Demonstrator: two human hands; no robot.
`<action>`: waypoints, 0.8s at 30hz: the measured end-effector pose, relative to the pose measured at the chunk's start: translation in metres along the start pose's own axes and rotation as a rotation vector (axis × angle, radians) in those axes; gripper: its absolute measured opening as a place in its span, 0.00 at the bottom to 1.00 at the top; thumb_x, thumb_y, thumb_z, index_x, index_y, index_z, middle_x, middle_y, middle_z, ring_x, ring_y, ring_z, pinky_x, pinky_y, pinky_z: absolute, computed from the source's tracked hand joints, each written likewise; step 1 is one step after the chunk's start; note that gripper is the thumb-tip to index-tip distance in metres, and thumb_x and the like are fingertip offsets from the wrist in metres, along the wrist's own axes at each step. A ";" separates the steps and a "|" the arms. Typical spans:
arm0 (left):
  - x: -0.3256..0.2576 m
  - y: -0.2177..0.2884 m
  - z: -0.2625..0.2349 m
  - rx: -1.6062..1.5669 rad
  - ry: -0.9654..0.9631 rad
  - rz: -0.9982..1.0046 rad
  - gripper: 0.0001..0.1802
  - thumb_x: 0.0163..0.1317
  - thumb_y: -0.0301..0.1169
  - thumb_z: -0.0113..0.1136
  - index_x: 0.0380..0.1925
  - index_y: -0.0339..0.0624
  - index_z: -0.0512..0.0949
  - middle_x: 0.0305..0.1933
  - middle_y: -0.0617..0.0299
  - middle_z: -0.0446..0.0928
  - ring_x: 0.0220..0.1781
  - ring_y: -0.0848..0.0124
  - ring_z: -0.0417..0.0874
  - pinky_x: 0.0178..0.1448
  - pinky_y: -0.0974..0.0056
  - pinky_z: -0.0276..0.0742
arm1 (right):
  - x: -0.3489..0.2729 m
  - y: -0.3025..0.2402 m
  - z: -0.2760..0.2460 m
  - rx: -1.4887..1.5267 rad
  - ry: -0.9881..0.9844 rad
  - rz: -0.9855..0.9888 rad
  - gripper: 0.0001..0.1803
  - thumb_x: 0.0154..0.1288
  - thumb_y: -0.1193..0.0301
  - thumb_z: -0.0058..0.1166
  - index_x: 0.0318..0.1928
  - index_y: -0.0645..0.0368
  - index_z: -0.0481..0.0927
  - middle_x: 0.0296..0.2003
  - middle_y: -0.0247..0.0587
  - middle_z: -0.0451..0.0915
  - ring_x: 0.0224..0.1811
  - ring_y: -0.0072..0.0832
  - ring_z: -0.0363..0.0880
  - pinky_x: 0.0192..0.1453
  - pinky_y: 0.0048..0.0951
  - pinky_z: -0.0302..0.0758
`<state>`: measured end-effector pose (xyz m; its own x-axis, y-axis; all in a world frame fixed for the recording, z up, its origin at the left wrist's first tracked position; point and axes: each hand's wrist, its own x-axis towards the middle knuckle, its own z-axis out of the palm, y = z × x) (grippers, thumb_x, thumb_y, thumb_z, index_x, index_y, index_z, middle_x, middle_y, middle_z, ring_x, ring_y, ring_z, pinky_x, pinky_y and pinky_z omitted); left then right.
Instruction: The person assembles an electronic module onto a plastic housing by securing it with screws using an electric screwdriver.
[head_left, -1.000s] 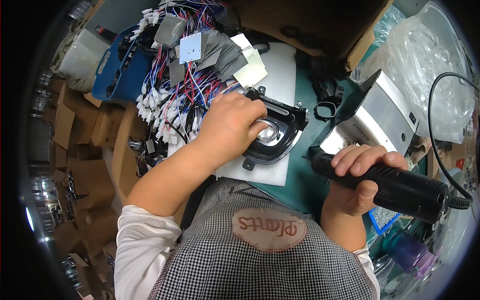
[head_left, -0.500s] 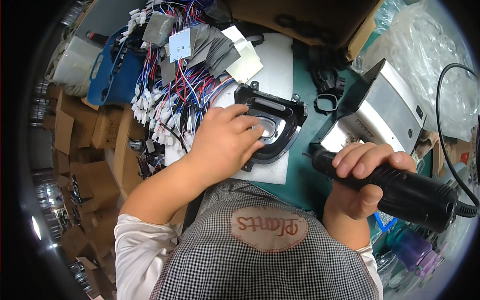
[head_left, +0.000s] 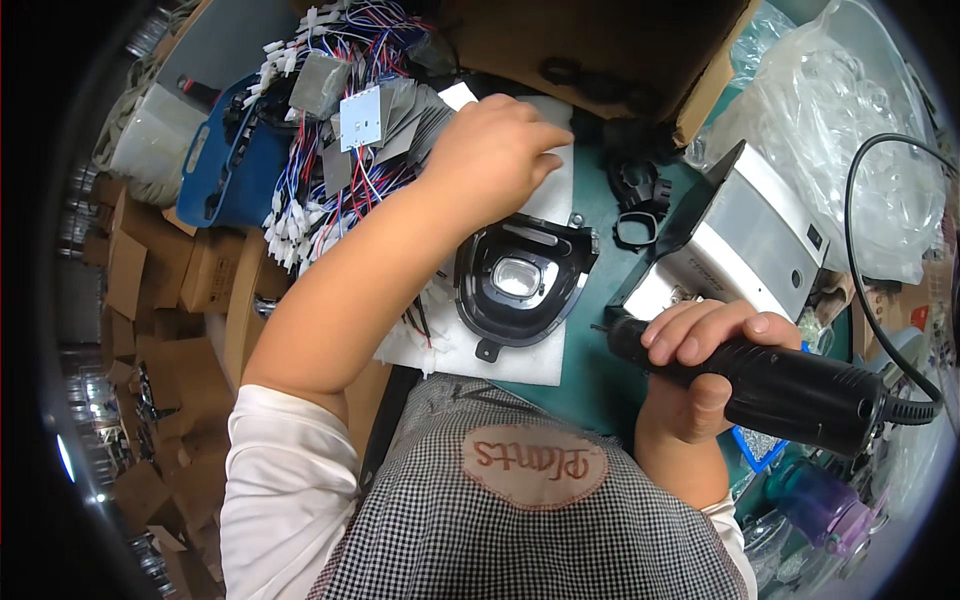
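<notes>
My right hand (head_left: 700, 365) is closed around a black corded electric screwdriver (head_left: 800, 392). Its thin bit points left over the green table. My left hand (head_left: 505, 150) hovers past the far edge of a black lamp housing (head_left: 520, 318), its fingers partly bent and slightly apart. Nothing shows in that hand, though its underside is hidden. An oval clear lens (head_left: 517, 277) sits in the middle of the housing, which lies on a white foam sheet (head_left: 535, 368). Beside my left wrist is a fanned stack of thin grey metal plates (head_left: 405, 115), partly covered by the hand.
Bundled wires with white connectors (head_left: 300, 215) lie left of the foam. A cardboard box (head_left: 600, 50) stands at the back. A silver-white machine (head_left: 745, 235) and black ring parts (head_left: 637, 205) are to the right. The screwdriver's cable (head_left: 850, 230) loops along the right side.
My left hand has lifted off the lens and moved away from me, past the housing. The housing and foam have shifted slightly nearer to me. The right hand still grips the screwdriver.
</notes>
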<state>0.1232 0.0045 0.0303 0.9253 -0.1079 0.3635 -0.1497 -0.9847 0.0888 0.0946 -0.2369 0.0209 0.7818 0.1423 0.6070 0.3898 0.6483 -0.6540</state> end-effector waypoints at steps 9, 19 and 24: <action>0.051 0.023 0.041 -0.118 -0.132 0.064 0.19 0.53 0.37 0.65 0.47 0.54 0.77 0.47 0.56 0.76 0.47 0.53 0.78 0.47 0.52 0.75 | 0.000 -0.003 0.004 -0.026 0.094 0.033 0.28 0.60 0.63 0.64 0.54 0.56 0.63 0.27 0.38 0.72 0.22 0.29 0.74 0.27 0.31 0.76; 0.042 -0.002 0.034 -0.101 -0.322 -0.034 0.12 0.53 0.38 0.64 0.37 0.49 0.79 0.45 0.58 0.77 0.48 0.57 0.78 0.49 0.54 0.75 | 0.004 -0.008 -0.002 0.009 0.075 0.039 0.28 0.60 0.65 0.64 0.54 0.56 0.63 0.27 0.39 0.73 0.23 0.30 0.75 0.29 0.33 0.77; 0.033 0.001 0.047 -0.104 -0.358 -0.008 0.15 0.53 0.39 0.65 0.41 0.49 0.81 0.52 0.59 0.76 0.54 0.58 0.76 0.55 0.57 0.73 | 0.002 -0.006 -0.001 0.013 0.065 0.046 0.28 0.60 0.66 0.64 0.54 0.56 0.63 0.27 0.39 0.73 0.23 0.30 0.75 0.29 0.33 0.77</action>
<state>0.1697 -0.0068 -0.0008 0.9871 -0.1595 0.0166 -0.1597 -0.9686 0.1907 0.0938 -0.2408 0.0254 0.8290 0.1234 0.5455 0.3468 0.6517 -0.6745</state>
